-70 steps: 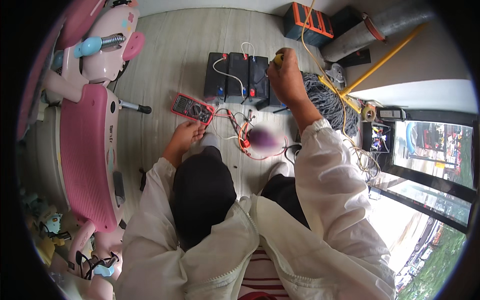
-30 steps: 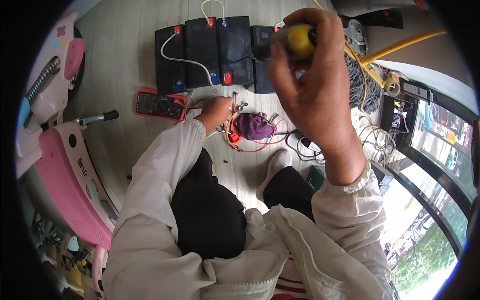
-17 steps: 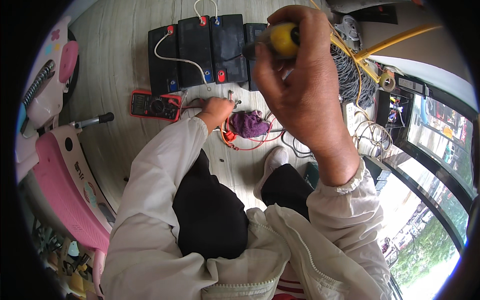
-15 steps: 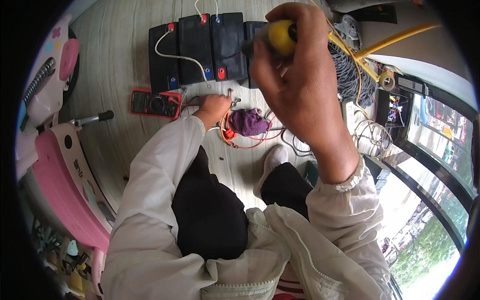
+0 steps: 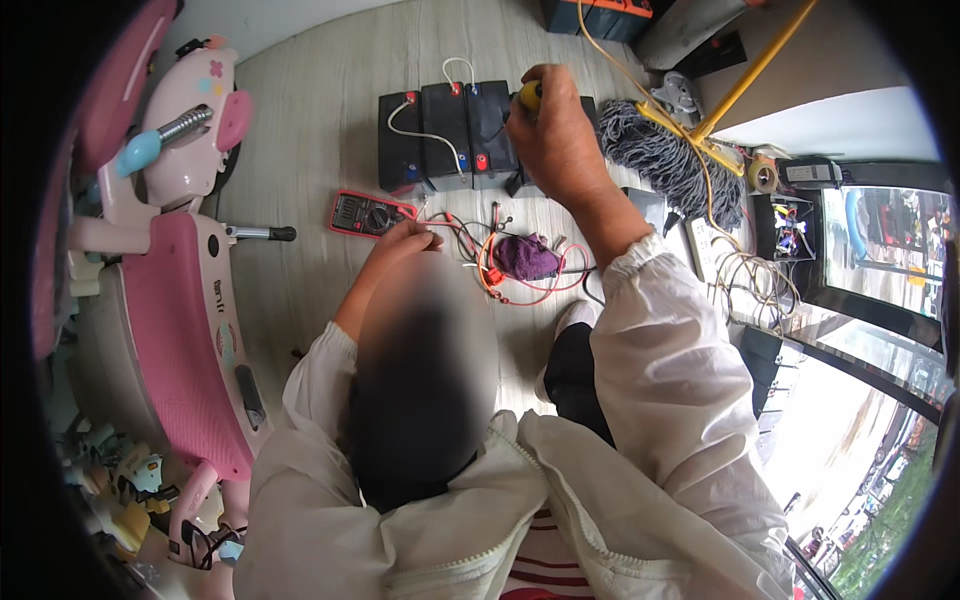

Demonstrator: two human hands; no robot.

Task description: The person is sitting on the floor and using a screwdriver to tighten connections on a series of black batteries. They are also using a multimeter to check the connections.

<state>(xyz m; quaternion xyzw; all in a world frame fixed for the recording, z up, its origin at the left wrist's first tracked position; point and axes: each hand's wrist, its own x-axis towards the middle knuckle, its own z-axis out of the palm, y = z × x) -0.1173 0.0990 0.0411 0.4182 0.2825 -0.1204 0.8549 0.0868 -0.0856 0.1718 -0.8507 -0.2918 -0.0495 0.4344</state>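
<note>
My right hand (image 5: 562,140) is closed around a yellow-and-black handled tool (image 5: 532,95), held over the right end of a row of black batteries (image 5: 443,150). The tool's working end is hidden. White wires (image 5: 425,136) join some of the red and blue terminals. My left hand (image 5: 402,250) is low beside a red-framed multimeter (image 5: 366,213), its fingers drawn together. Whether something small is between them cannot be made out. Red and black test leads run from the meter past the left hand toward a bunched purple cloth (image 5: 530,257).
A pink-and-white ride-on scooter (image 5: 185,350) stands at left. To the right lie a grey mop head (image 5: 665,160) with a yellow handle, a white power strip (image 5: 704,250) and coiled cable (image 5: 755,285). Another orange-topped battery (image 5: 605,18) sits at the far edge.
The view has shifted, so the floor items appear farther right and lower. My left hand has drawn back from the lead ends toward my knee. My right hand keeps the tool, now nearer the batteries.
</note>
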